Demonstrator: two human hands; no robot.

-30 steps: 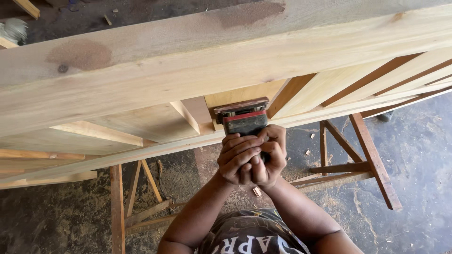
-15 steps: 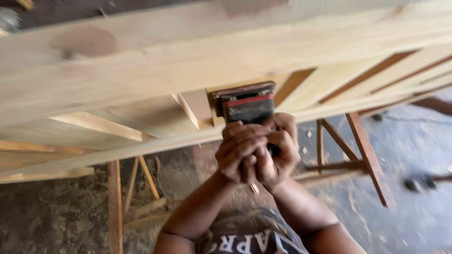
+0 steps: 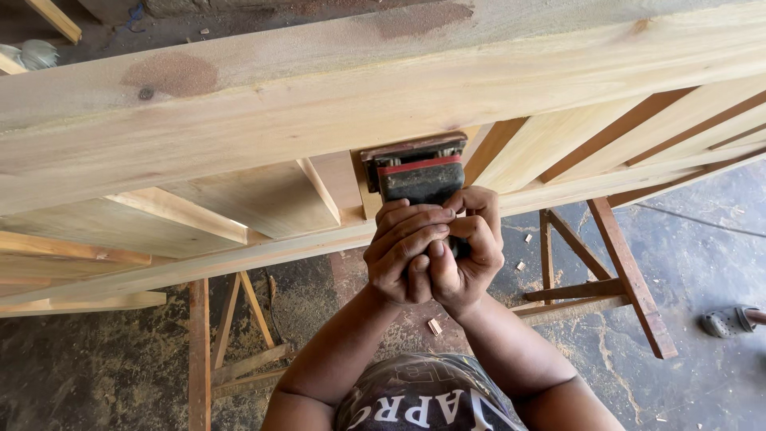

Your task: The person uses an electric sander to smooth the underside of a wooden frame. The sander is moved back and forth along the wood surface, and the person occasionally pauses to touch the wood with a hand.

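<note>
Sander [image 3: 419, 174] shifted slightly; both hands (left [image 3: 403, 254], right [image 3: 471, 251]) clasped round it

A woodworking shop, plain as day: right above the gripping hands runs a long pale timber frame [image 3: 383, 104] of raw, unfinished boards, dusted with reddish sawdust. Clamped in that grip is a dark power sander [image 3: 416, 174] pressed against the wood. Below and to either side stand rough wooden trestles [image 3: 614, 271] on a stained concrete floor [image 3: 702, 239], with wood chips [image 3: 435, 326] scattered just under the wrists.
</note>
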